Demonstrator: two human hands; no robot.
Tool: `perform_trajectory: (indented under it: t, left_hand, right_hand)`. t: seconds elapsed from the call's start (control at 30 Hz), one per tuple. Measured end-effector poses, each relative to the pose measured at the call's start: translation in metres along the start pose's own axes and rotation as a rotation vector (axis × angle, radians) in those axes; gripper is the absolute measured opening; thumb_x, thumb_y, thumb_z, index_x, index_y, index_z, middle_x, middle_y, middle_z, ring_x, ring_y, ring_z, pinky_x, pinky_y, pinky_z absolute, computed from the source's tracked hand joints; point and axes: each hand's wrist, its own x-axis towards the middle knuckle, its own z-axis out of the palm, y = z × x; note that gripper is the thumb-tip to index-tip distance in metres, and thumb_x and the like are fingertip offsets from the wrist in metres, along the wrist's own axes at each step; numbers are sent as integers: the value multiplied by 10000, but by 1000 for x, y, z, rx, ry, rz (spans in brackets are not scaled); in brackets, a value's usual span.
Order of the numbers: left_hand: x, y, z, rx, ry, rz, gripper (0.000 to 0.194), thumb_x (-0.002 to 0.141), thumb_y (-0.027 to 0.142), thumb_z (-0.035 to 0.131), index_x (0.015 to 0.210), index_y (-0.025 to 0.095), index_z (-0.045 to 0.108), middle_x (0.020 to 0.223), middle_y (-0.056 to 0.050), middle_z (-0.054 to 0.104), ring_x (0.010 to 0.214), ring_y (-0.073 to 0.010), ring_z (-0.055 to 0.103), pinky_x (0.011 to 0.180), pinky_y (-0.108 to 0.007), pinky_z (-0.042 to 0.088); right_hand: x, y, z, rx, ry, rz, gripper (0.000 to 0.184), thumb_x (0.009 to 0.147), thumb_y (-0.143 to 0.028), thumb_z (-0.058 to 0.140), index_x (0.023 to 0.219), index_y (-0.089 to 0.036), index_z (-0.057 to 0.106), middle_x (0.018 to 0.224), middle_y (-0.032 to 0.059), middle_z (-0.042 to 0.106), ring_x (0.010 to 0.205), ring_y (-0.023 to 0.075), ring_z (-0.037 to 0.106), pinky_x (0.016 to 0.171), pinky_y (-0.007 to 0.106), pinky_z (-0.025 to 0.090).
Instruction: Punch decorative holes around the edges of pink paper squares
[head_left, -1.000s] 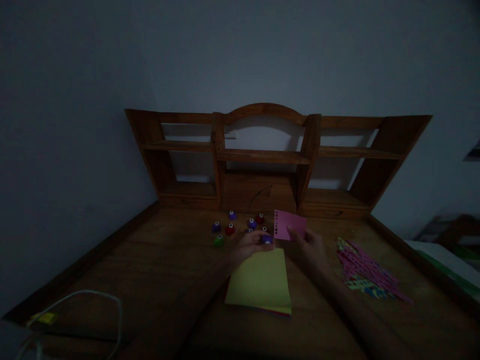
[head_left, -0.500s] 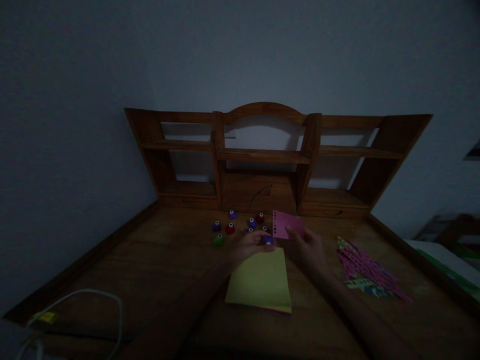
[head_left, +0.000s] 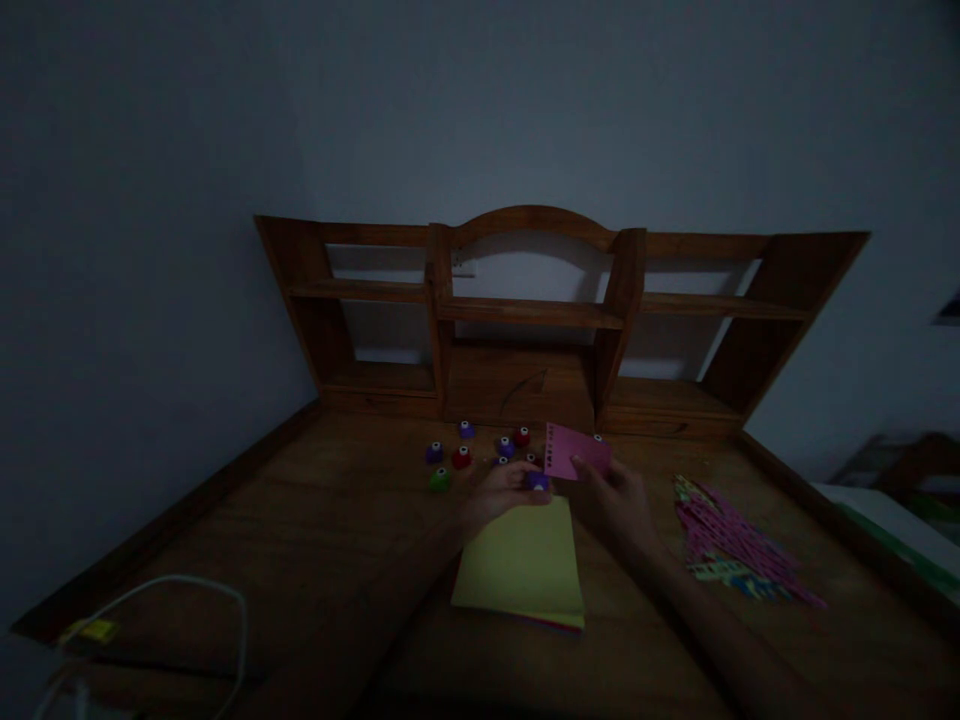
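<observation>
My left hand (head_left: 499, 492) is closed on a small purple paper punch (head_left: 535, 480), held just above the far edge of a yellow paper stack (head_left: 523, 562) on the wooden desk (head_left: 315, 560). My right hand (head_left: 613, 495) pinches a pink paper sheet (head_left: 574, 451) with a row of punched holes along its left edge, right beside the punch. Several more small punches, purple (head_left: 433, 452), red (head_left: 461, 457) and green (head_left: 439, 479), stand behind my left hand.
A wooden shelf unit (head_left: 529, 315) stands at the back of the desk against the wall. A heap of pink and multicoloured punched paper strips (head_left: 731, 550) lies to the right. A white cable (head_left: 176, 600) loops at the near left corner. The room is dim.
The pink sheet has dropped slightly and tilted flatter in my right hand. My left hand and the punch have barely moved.
</observation>
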Motion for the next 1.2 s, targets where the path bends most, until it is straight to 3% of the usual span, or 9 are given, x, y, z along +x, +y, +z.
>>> perform_trajectory:
  t: [0.2, 0.63, 0.8, 1.2]
  left_hand:
    - [1, -2, -1, -16, -12, 4, 400, 633, 259, 804, 978, 155, 630, 983, -78, 672, 874, -179, 635, 834, -311, 448]
    - [1, 1, 0, 16, 16, 33, 378, 638, 244, 795, 969, 162, 632, 1011, -85, 683, 942, -210, 627, 902, -350, 421]
    - [-3, 6, 3, 29, 27, 21, 402, 629, 253, 800, 979, 146, 634, 999, -91, 683, 959, -234, 625, 909, -359, 423]
    - [4, -5, -2, 52, 0, 51, 417, 640, 284, 791, 1014, 174, 643, 1035, -80, 681, 1004, -268, 627, 923, -395, 436]
  right_hand:
    - [-2, -6, -1, 10, 25, -32, 478, 756, -579, 592, 813, -119, 710, 697, 84, 673, 609, 206, 562, 481, 277, 408]
    - [-4, -13, 3, -26, 4, -24, 541, 729, -644, 576, 782, -125, 719, 611, 69, 654, 552, 199, 550, 459, 276, 390]
    - [-5, -13, 5, -25, -21, -46, 541, 741, -639, 569, 801, -122, 716, 670, 77, 675, 583, 196, 556, 481, 272, 405]
    - [-2, 0, 6, -26, -100, -72, 458, 809, -549, 557, 924, -132, 706, 787, 68, 702, 680, 200, 591, 561, 267, 445]
